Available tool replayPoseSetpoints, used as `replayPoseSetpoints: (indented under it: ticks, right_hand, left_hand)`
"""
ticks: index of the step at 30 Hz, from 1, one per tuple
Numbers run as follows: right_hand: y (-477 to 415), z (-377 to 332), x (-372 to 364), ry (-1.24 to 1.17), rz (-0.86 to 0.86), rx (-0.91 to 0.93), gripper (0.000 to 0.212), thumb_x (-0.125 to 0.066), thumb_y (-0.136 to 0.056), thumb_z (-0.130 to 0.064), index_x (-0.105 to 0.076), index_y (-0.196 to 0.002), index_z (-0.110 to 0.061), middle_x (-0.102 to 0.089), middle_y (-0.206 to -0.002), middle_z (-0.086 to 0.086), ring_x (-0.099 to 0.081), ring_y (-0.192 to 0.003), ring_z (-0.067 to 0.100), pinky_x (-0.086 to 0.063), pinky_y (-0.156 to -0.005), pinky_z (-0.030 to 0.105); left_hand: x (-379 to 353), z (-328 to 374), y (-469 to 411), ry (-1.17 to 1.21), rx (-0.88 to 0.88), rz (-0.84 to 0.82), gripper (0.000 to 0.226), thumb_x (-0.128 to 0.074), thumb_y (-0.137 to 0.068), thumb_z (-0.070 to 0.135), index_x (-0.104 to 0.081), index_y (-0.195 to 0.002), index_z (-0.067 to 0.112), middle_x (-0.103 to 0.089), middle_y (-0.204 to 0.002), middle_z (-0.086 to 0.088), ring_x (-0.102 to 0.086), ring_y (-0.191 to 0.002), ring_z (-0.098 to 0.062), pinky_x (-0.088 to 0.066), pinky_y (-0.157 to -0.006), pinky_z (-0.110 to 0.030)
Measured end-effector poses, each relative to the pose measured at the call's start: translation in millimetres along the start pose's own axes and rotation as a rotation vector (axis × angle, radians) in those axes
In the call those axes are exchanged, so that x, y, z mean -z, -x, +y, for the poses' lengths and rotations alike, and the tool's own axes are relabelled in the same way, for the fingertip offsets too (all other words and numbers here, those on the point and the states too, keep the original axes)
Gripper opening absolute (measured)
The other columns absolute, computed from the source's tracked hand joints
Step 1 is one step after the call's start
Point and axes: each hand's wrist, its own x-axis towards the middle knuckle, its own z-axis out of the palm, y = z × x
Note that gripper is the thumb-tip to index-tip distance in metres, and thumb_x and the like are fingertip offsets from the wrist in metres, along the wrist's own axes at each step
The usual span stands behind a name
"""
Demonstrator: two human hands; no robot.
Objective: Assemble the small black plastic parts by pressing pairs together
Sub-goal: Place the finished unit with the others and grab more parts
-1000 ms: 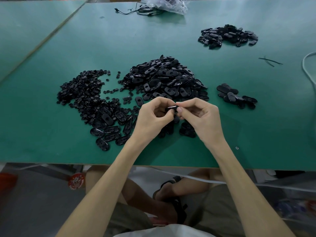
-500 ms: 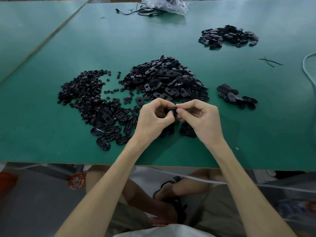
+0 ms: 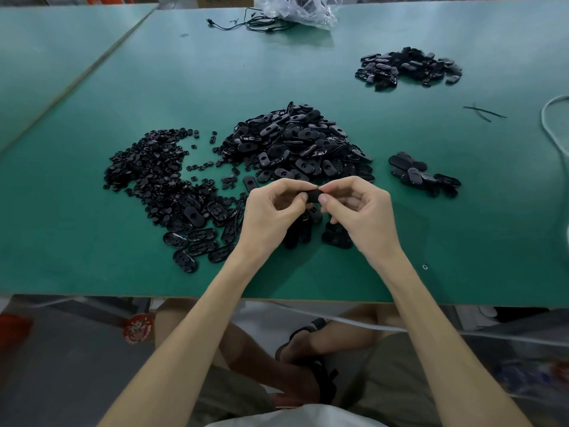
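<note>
Left grip and right grip meet tip to tip, each pinching the same black part between thumb and forefinger, with the other fingers curled in. The part is held off the tabletop; whether it is one piece or two pressed together cannot be told. Under the grips lie a few loose parts. Just behind them is the big heap of oval parts. To its left spreads a heap of smaller bits, with open oval shells along its near edge. Right of the big heap sits a small cluster. Well behind that, a far pile. Near the right edge lie thin black strips and a white cable. At the far edge are a clear bag and a black cord.
</note>
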Motion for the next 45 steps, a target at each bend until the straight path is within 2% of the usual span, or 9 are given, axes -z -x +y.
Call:
replayPoseSetpoints:
  ticks: [2, 6, 9, 19, 23, 30, 36, 45]
  right_hand:
    - [0.2, -0.3, 0.0, -0.011, 0.003, -0.005, 0.014, -0.079, -0.091, -0.005, -0.074, -0.097, -0.017, -0.077, -0.083, -0.002, -0.075, -0.074, 0.014, -0.058, -0.065, 0.024]
    - [0.5, -1.1, 0.0, -0.035, 0.026, -0.001, 0.012, -0.078, -0.091, -0.002, -0.073, -0.098, -0.011, -0.076, -0.082, -0.001, -0.074, -0.074, 0.013, -0.058, -0.066, 0.024]
    - [0.9, -2.2, -0.8, -0.033, 0.024, 0.003, 0.013, -0.077, -0.091, 0.000, -0.073, -0.099, -0.010, -0.076, -0.083, -0.002, -0.074, -0.075, 0.014, -0.059, -0.067, 0.025]
    - [1.2, -3.3, -0.1, -0.018, 0.018, -0.005, 0.015, -0.076, -0.091, 0.001, -0.074, -0.098, -0.013, -0.077, -0.084, 0.000, -0.075, -0.075, 0.015, -0.059, -0.067, 0.025]
    - [1.2, -4.0, -0.4, -0.012, 0.003, -0.005, 0.015, -0.077, -0.091, 0.000, -0.074, -0.097, -0.014, -0.078, -0.085, 0.002, -0.075, -0.076, 0.017, -0.060, -0.067, 0.027]
    - [1.8, -4.8, 0.3, -0.015, 0.012, -0.003, 0.017, -0.077, -0.091, -0.001, -0.074, -0.096, -0.017, -0.077, -0.085, 0.000, -0.075, -0.075, 0.016, -0.058, -0.066, 0.025]
    - [2.0, -5.1, 0.1, -0.002, 0.007, -0.002, 0.017, -0.078, -0.091, -0.004, -0.075, -0.095, -0.019, -0.078, -0.084, -0.001, -0.075, -0.075, 0.015, -0.059, -0.067, 0.027]
    - [2.1, -5.9, -0.5, -0.020, 0.011, 0.003, 0.018, -0.078, -0.091, -0.002, -0.075, -0.095, -0.019, -0.078, -0.085, -0.001, -0.075, -0.075, 0.015, -0.059, -0.065, 0.025]
  left_hand:
    - [-0.2, 0.3, -0.5, 0.002, 0.002, 0.003, 0.017, -0.068, -0.096, -0.002, -0.079, -0.106, 0.007, -0.080, -0.097, -0.004, -0.078, -0.088, -0.019, -0.063, -0.087, -0.039]
    - [1.4, 1.5, -0.5, 0.020, -0.009, -0.020, 0.017, -0.071, -0.096, 0.002, -0.079, -0.109, 0.009, -0.080, -0.097, -0.002, -0.078, -0.086, -0.016, -0.062, -0.083, -0.029]
    - [1.8, 0.6, -1.0, 0.032, -0.011, -0.038, 0.018, -0.073, -0.094, 0.003, -0.079, -0.109, 0.011, -0.080, -0.098, -0.002, -0.077, -0.089, -0.021, -0.062, -0.086, -0.034]
    - [3.2, 0.2, -1.3, 0.088, 0.010, -0.072, 0.018, -0.078, -0.091, 0.004, -0.079, -0.106, 0.014, -0.080, -0.095, -0.005, -0.077, -0.088, -0.027, -0.062, -0.082, -0.031]
    - [2.9, 1.3, -0.8, 0.087, -0.005, -0.078, 0.018, -0.077, -0.091, 0.003, -0.078, -0.103, 0.016, -0.080, -0.095, -0.002, -0.077, -0.086, -0.023, -0.061, -0.081, -0.027]
    - [3.4, 2.1, -1.0, 0.123, 0.029, -0.087, 0.020, -0.078, -0.091, 0.004, -0.080, -0.104, 0.019, -0.080, -0.095, -0.003, -0.076, -0.086, -0.020, -0.061, -0.082, -0.028]
    - [2.6, 1.3, -0.8, 0.104, 0.015, -0.071, 0.021, -0.078, -0.090, 0.004, -0.080, -0.100, 0.023, -0.080, -0.096, -0.002, -0.077, -0.087, -0.028, -0.063, -0.083, -0.033]
    - [4.2, 2.7, -0.6, 0.131, 0.021, -0.081, 0.022, -0.079, -0.089, 0.004, -0.080, -0.102, 0.022, -0.081, -0.093, -0.001, -0.077, -0.082, -0.016, -0.060, -0.079, -0.025]
